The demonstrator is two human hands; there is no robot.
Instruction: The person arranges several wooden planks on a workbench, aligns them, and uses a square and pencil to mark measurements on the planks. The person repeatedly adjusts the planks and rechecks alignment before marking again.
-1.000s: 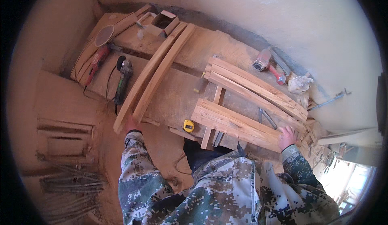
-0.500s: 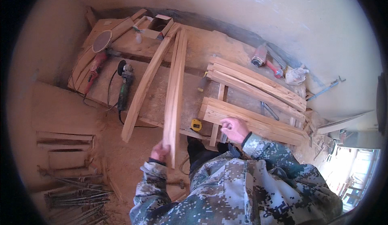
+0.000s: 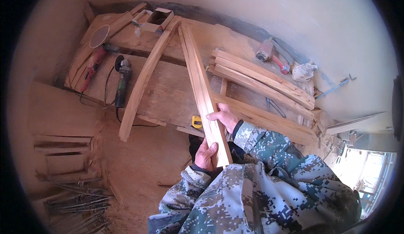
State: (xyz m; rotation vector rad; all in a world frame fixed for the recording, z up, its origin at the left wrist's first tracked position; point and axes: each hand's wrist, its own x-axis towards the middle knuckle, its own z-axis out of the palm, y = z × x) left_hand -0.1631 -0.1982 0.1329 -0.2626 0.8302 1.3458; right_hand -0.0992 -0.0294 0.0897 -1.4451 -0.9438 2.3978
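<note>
A long, straight wooden board slants from the far side of the workbench to just in front of my body. My left hand grips its near end, thumb on top and fingers hidden beneath. Higher up, my right hand holds the board's right edge, its thumb lying across the face. To the left, a slightly curved wooden piece lies across the bench with its near end past the edge. A yellow tape measure sits beside the held board, close to the bench edge.
Several wooden pieces are laid out on the right. A green-and-black angle grinder and a red disc sander with cords lie on the left. A red power tool and an open box are farther back on the workbench.
The board's near end has swung right, now in front of my body. My right hand, earlier off this board, has taken hold of it. My left hand moved right with it.
</note>
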